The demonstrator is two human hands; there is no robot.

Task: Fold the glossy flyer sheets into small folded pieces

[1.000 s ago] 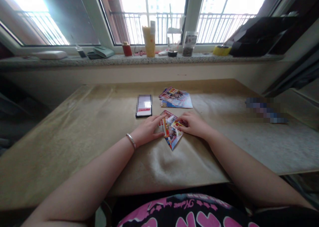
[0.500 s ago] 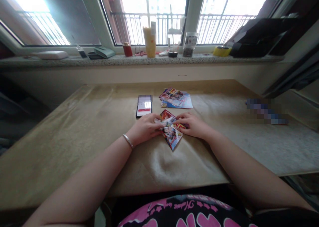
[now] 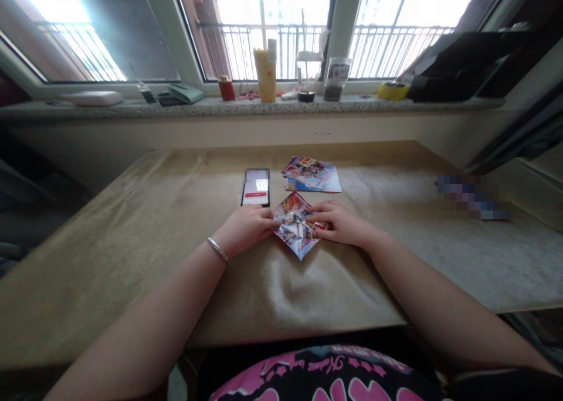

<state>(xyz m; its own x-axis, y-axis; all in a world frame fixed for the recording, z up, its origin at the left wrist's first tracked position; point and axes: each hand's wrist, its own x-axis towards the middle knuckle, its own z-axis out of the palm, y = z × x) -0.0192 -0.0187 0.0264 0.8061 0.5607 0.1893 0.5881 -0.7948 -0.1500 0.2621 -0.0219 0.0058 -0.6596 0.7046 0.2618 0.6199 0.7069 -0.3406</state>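
A colourful printed sheet of paper (image 3: 294, 232), creased and folded into a diamond shape, lies on the table between my hands. At its left corner is my left hand (image 3: 248, 227), fingers together and closed on the paper's edge; a silver bangle circles that wrist. My right hand (image 3: 341, 222) rests on the sheet's right side, its fingers spread and stretched over the print. The fingertips cover part of both side corners. Just beyond my left hand, a phone (image 3: 255, 189) with a lit screen lies flat.
Behind the sheet lies a small pile of printed papers (image 3: 316, 175). A blurred-out long object (image 3: 472, 197) rests at the table's right. A beige cloth (image 3: 145, 231) covers the table. The stone windowsill (image 3: 211, 106) carries a yellow cup (image 3: 265, 75) and a red jar (image 3: 226, 88).
My left hand has moved slightly left, away from the middle of the paper. The paper has spread wider, its left corner further out and more of its crumpled centre showing.
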